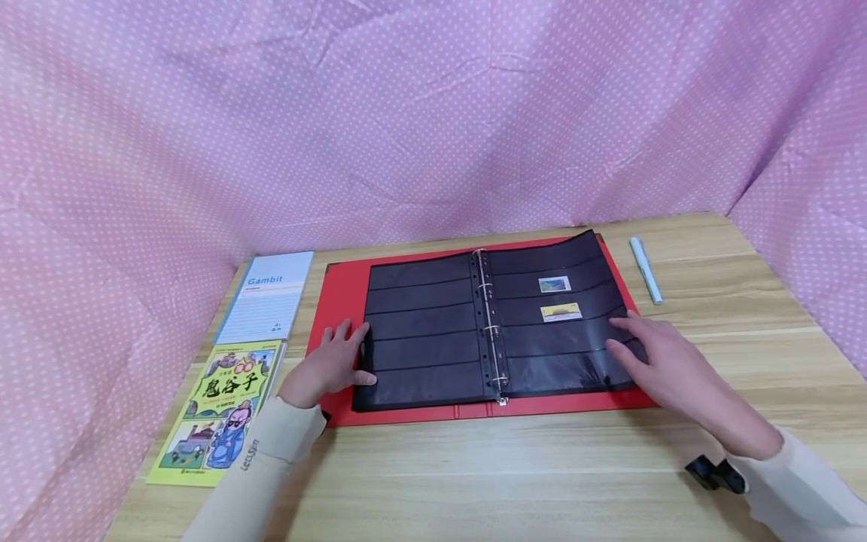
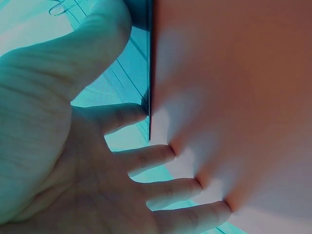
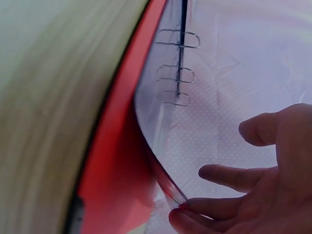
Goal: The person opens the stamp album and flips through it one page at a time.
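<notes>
A red ring binder [image 1: 335, 293] lies spread on the table, its black pocket pages held by metal rings [image 1: 491, 330]. Two stamps sit on the right page: a blue-green one [image 1: 555, 284] and, below it, a yellow one [image 1: 561, 312]. My left hand [image 1: 330, 369] rests at the left page's [image 1: 421, 324] outer edge, thumb on the page and fingers extended over the red cover. Along the right page's outer edge, my right hand [image 1: 670, 369] touches the page with its lower fingers [image 3: 214, 207]; thumb and index finger stand apart from it. The right page's top corner curls up.
Left of the binder lie a blue-white notebook [image 1: 264, 301] and, nearer me, a yellow-green illustrated book [image 1: 217, 414]. A light blue pen [image 1: 646, 271] lies beyond the binder's right side. Pink dotted cloth [image 1: 406, 113] hangs behind the wooden table [image 1: 474, 482] and at both sides.
</notes>
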The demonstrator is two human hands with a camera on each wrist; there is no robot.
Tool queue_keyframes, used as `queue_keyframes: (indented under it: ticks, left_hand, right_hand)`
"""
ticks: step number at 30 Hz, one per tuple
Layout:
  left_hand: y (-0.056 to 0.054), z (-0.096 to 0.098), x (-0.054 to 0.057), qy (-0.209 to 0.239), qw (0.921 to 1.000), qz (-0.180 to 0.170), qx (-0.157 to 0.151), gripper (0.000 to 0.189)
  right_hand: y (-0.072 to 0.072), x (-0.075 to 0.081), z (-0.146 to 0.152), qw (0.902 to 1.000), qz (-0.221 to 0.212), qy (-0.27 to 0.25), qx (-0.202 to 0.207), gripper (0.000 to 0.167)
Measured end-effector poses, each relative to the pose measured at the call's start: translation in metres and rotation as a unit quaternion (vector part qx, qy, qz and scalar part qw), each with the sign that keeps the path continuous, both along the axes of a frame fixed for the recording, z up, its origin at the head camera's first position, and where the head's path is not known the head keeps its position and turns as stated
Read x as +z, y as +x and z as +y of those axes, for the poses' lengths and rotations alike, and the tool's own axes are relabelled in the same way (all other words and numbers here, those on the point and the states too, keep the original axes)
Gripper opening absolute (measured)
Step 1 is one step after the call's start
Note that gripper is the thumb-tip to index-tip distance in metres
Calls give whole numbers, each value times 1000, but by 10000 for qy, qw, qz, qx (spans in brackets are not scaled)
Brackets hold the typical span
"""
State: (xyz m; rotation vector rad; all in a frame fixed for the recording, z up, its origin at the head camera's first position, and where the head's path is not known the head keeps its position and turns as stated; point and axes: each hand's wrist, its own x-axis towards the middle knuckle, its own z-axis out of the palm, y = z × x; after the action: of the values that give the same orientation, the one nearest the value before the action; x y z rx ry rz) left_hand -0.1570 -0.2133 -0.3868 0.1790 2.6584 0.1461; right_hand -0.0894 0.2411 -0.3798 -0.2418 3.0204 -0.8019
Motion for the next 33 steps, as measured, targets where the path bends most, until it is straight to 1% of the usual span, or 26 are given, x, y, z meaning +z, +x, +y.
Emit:
queue_keyframes:
  ticks: [4, 8, 11, 16, 25, 29, 31, 33]
  left_hand:
    - [0, 0, 0, 6, 10000, 9, 23, 100]
    - [0, 1, -1, -3, 10000, 27, 25, 101]
    - [0, 1, -1, -5, 10000, 33, 14, 101]
    - [1, 0, -1, 11, 10000, 25, 21, 101]
    - [2, 0, 0, 46, 9999, 94, -98, 99]
    - [2, 0, 1, 36, 9998, 110, -130, 99]
    - [2, 0, 1, 51, 9998, 112, -140, 99]
    - [2, -1, 1, 69, 9998, 104, -131, 99]
  right_hand:
    - [1, 4, -3, 9993, 293, -87, 201, 46]
    - [4, 11, -8, 9985, 285, -296, 357, 46]
    - [5, 17, -10, 9969, 295, -560, 461, 44]
    - [5, 22, -12, 9914, 491, -969, 733, 40]
    - [1, 30, -11, 9825, 718, -1394, 1010, 39]
    - [-1, 33, -12, 9759, 1030, -1520, 1180, 39]
    - [-1, 35, -13, 9706, 1226, -1619, 1293, 40]
    - [-2, 37, -14, 9630, 1394, -1801, 1442, 41]
